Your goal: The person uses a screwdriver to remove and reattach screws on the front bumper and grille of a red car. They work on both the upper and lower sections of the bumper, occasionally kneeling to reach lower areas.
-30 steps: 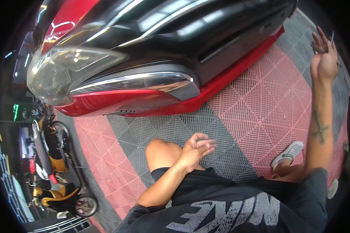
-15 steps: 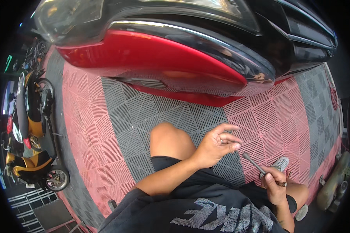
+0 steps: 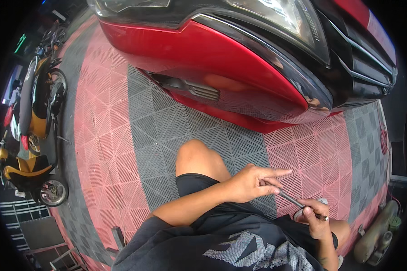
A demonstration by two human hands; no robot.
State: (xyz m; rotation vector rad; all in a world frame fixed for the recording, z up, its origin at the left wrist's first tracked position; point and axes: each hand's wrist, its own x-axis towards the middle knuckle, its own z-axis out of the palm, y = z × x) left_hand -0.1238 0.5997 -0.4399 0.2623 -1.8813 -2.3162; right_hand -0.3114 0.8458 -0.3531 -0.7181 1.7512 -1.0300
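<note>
A slim grey metal rod tool, seemingly a socket wrench (image 3: 290, 198), lies slantwise between my hands above my lap. My right hand (image 3: 316, 219) is wrapped round its lower end, which pokes out beyond the thumb. The thumb and bent fingers of my left hand (image 3: 252, 184) close on its far end, hiding the tip, while the index finger stretches out past it. Just beyond my hands is the red car bumper (image 3: 239, 72), with a dark grille opening low at its left.
A headlight (image 3: 285, 27) and black grille (image 3: 366, 74) sit above the bumper. Red and grey slatted tiles (image 3: 111, 149) cover the floor. Yellow-and-black motorcycles (image 3: 34, 169) stand at the left. At the lower right lies a tank-like machine (image 3: 371, 241); a metal rack (image 3: 20, 221) is at lower left.
My left hand has moved down and closed on the far end of the tool, which was free before. My view has shifted, so the car sits lower and further right.
</note>
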